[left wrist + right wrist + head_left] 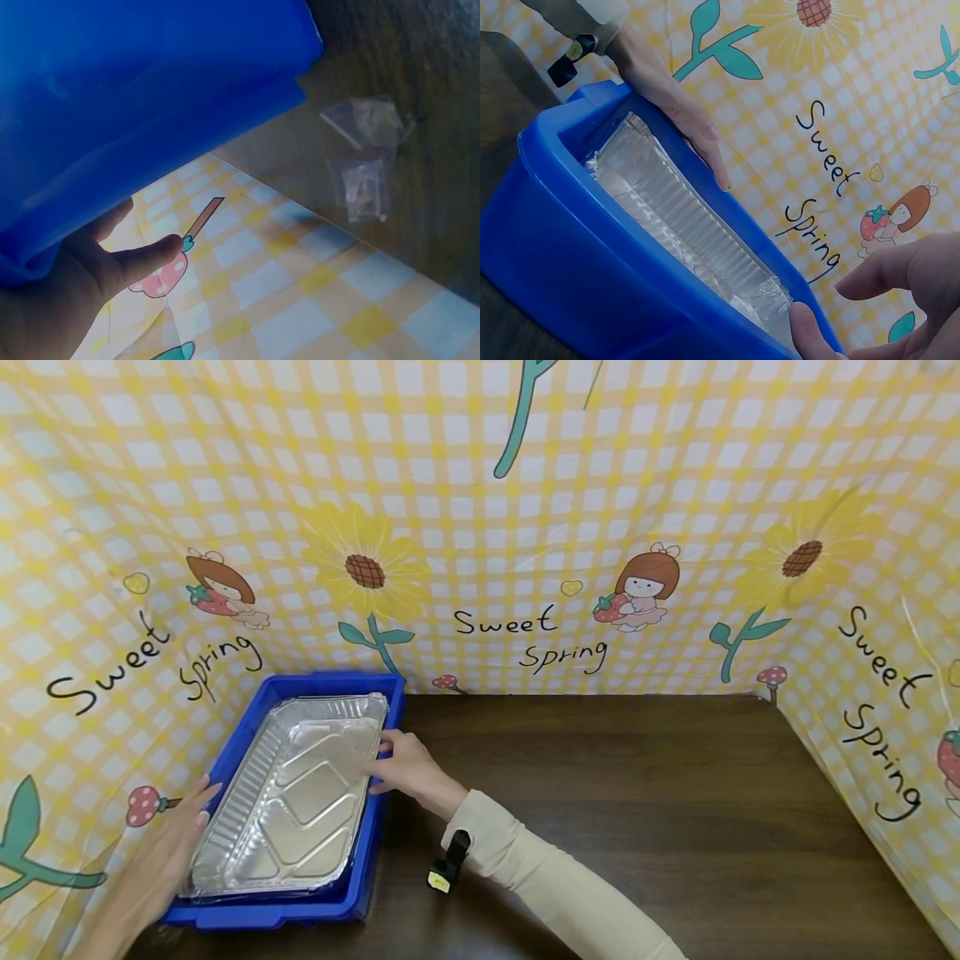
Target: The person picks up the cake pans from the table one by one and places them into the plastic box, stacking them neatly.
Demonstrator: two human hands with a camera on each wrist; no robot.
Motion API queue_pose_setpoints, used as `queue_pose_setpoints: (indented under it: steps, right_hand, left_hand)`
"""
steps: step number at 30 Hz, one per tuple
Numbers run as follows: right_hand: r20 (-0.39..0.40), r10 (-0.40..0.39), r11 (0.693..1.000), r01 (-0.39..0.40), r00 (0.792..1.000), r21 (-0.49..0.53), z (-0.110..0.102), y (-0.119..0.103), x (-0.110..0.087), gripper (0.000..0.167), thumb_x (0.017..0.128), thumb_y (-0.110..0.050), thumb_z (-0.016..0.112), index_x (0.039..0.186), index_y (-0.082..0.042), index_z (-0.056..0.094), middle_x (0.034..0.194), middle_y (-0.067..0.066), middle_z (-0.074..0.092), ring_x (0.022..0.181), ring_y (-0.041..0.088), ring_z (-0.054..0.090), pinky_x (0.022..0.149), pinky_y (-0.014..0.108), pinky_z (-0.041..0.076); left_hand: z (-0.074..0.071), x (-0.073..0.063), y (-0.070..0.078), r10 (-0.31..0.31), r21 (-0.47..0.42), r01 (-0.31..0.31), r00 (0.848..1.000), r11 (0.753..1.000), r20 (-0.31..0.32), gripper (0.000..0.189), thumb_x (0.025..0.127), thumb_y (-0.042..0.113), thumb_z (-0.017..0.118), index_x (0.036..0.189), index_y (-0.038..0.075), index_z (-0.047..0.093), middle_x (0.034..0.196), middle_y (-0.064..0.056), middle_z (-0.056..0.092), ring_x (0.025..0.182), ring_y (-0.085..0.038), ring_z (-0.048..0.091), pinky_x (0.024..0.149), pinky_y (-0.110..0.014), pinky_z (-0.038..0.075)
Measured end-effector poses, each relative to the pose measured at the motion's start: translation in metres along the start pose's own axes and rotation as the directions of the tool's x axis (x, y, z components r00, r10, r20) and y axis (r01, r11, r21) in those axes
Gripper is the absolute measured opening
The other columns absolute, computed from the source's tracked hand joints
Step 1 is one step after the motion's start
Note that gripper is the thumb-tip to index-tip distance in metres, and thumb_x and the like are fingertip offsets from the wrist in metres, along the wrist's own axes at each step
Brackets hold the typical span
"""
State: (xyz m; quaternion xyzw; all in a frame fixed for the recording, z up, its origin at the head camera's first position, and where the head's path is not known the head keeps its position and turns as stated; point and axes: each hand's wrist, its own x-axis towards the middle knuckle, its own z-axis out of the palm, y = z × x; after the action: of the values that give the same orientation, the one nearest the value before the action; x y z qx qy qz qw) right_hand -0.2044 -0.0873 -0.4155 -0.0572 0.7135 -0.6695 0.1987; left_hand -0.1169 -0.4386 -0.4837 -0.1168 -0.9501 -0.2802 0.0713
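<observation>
In the head view a foil tray, shiny with a diamond pattern pressed into its base, sits inside a blue plastic bin at the left of the table. My left hand lies along the bin's left rim, its fingers reaching over the edge. From the left wrist, that hand shows beside the blue wall, one finger straight and apart from it. My right hand is at the tray's right edge, fingers spread. In the right wrist view, thumb and fingers stand apart near the tray's corner.
The brown tabletop stretches to the right of the bin. A yellow checked cloth hangs around the back and sides, close to the bin. Clear plastic scraps lie on a dark surface in the left wrist view.
</observation>
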Motion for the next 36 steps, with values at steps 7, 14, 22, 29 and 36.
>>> queue_pose_setpoints:
  steps: [7,14,22,29,36]
  right_hand:
    - [-0.002,-0.006,0.999,0.006,1.000,-0.051,-0.015,0.003,-0.001,0.066,0.093,0.002,0.068,0.154,0.006,0.045,0.135,0.020,0.058,0.085,0.031,0.076,0.077,0.037,0.064]
    - [0.006,-0.033,0.998,0.034,0.999,-0.051,-0.031,0.007,-0.004,0.065,0.091,0.002,0.065,0.153,0.005,0.047,0.131,0.020,0.057,0.082,0.025,0.071,0.080,0.042,0.064]
    - [0.007,-0.052,0.997,0.052,0.999,-0.055,-0.052,0.017,-0.008,0.064,0.090,0.001,0.064,0.152,0.002,0.050,0.133,0.022,0.056,0.081,0.020,0.066,0.077,0.038,0.064]
    - [0.003,-0.066,0.996,0.066,0.998,-0.064,-0.069,0.018,-0.016,0.061,0.094,-0.001,0.064,0.153,0.001,0.049,0.134,0.021,0.056,0.095,0.026,0.070,0.082,0.044,0.064]
    - [-0.007,-0.078,0.994,0.077,0.997,-0.081,-0.086,0.022,-0.023,0.059,0.098,-0.004,0.062,0.155,0.001,0.047,0.136,0.023,0.056,0.112,0.036,0.070,0.082,0.043,0.063]
  left_hand:
    - [-0.002,0.002,0.003,-0.070,0.047,0.067,0.994,0.997,0.079,0.056,0.118,0.027,0.031,0.164,-0.005,0.027,0.175,-0.026,0.006,0.152,-0.062,0.014,0.116,-0.080,0.004]
    - [-0.005,0.004,0.002,-0.089,0.053,0.084,0.992,0.995,0.092,0.057,0.118,0.027,0.031,0.163,-0.006,0.026,0.173,-0.029,0.006,0.152,-0.062,0.012,0.115,-0.080,0.005]
    - [-0.008,0.011,0.009,-0.103,0.008,0.103,0.986,0.995,0.129,0.060,0.118,0.030,0.031,0.165,-0.006,0.021,0.171,-0.034,0.005,0.151,-0.065,0.010,0.110,-0.085,0.008]
    - [-0.021,0.026,0.027,-0.117,0.090,0.105,0.983,0.990,0.141,0.060,0.117,0.032,0.032,0.158,-0.012,0.031,0.161,-0.044,0.021,0.145,-0.069,0.016,0.105,-0.086,0.014]
    - [-0.026,0.041,0.054,-0.190,0.182,0.155,0.962,0.971,0.194,0.069,0.116,0.048,0.027,0.161,-0.003,0.030,0.163,-0.042,0.019,0.150,-0.067,-0.002,0.102,-0.091,0.000]
